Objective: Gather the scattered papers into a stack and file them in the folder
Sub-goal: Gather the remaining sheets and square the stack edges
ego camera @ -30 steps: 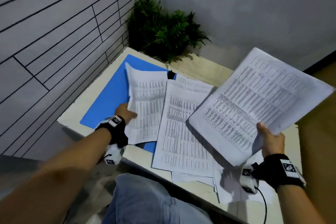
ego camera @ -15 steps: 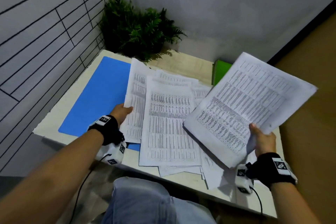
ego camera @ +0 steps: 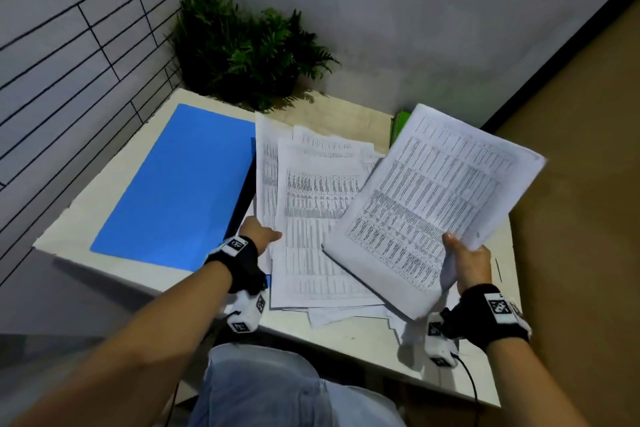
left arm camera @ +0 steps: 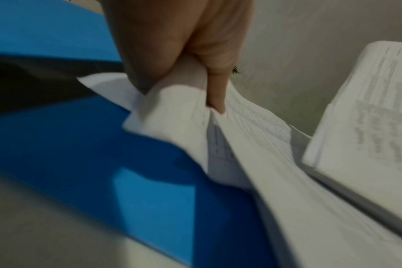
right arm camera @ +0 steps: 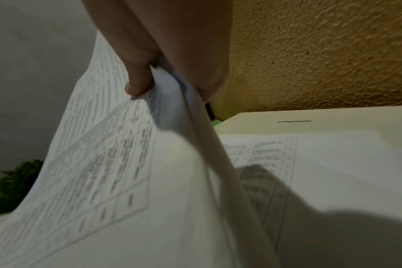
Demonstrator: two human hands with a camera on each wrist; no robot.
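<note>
White table (ego camera: 349,343) in a corner carries loose papers (ego camera: 311,218) lying lengthwise away from the person, just right of the open blue folder (ego camera: 180,191). Nearer them, the left hand (ego camera: 258,234) pinches their near-left edge; the right hand (ego camera: 467,262) grips a raised sheaf (ego camera: 433,198).

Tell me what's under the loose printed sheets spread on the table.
Under the loose printed sheets, near the left hand, the open blue folder's right half and dark spine show. A green item's edge peeks out behind. Anything else beneath is covered.
</note>
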